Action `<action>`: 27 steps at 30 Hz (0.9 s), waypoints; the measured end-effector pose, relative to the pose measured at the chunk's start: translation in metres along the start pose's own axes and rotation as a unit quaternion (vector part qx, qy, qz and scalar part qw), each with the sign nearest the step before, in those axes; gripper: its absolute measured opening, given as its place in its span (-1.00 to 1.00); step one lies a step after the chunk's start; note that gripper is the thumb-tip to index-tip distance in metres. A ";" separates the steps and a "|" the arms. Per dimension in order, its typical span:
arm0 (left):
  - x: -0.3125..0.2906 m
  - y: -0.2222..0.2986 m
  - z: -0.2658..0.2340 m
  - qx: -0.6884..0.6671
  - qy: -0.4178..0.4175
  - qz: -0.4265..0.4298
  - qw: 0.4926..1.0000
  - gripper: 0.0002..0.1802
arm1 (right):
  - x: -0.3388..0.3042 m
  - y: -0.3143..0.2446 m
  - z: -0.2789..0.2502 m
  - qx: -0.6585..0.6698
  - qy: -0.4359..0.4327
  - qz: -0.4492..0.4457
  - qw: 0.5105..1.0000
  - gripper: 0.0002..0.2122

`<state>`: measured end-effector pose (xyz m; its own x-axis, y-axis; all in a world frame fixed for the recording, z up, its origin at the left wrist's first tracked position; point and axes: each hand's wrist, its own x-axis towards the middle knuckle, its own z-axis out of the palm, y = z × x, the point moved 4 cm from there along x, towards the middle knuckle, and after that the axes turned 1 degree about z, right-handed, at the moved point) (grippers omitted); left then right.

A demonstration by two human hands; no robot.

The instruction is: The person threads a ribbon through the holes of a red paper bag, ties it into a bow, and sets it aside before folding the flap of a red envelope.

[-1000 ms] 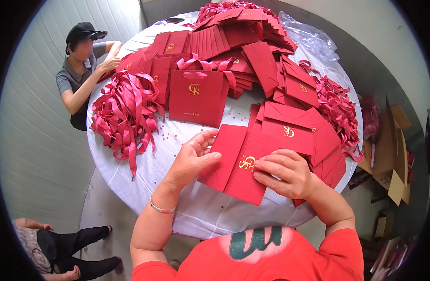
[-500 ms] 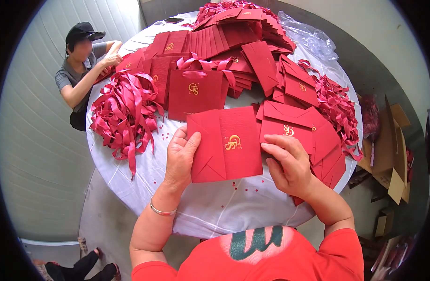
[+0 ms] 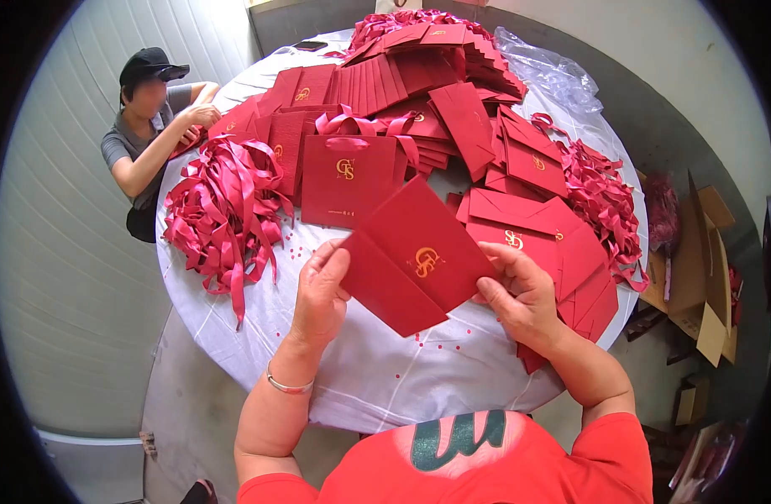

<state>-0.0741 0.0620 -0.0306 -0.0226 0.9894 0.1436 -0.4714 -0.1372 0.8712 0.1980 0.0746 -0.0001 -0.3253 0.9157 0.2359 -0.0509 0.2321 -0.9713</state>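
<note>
Between my hands, above the near part of the table, is a flat, folded red paper gift bag (image 3: 402,244) with a gold emblem. My left hand (image 3: 321,290) pinches its left corner, thumb on top. My right hand (image 3: 524,294) grips the opposite corner, with the thumb on the near face and the fingers partly hidden behind. Just beyond stands a red gift bag (image 3: 348,189) with a pink ribbon handle. Close to my right hand lie overlapping flat red bags (image 3: 583,260). A heap of loose pink ribbons (image 3: 226,210) lies left of my left hand.
The round table has a white cloth (image 3: 352,370) dotted with small red bits. More stacked bags (image 3: 369,84) and another ribbon heap (image 3: 608,206) cover the far and right sides. Clear plastic (image 3: 549,71) lies at the back. A co-worker (image 3: 146,126) sits at left; cardboard boxes (image 3: 705,277) stand at right.
The held gift bag has turned clockwise, its flap side tilting away. My right hand, earlier beside it with fingers apart, now grips its right corner. My left hand keeps hold.
</note>
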 end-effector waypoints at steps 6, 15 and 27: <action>0.004 0.019 -0.002 -0.028 -0.056 0.057 0.996 -0.58 | 0.004 -0.015 -0.014 0.025 -0.060 0.031 0.997 -0.73; -0.017 0.016 0.052 0.516 -0.163 0.205 0.816 -0.81 | 0.007 0.001 0.008 -0.188 -0.155 -0.096 0.965 -0.77; -0.033 0.006 0.088 0.588 -0.185 0.267 0.741 -0.84 | -0.002 -0.025 0.004 -0.447 -0.162 -0.173 0.863 -0.79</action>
<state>0.0014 0.0240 0.0112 0.4164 0.7277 0.5451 0.6163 -0.6667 0.4192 0.1959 0.0652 0.0238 -0.6904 0.6354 0.3458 0.5035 0.7653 -0.4010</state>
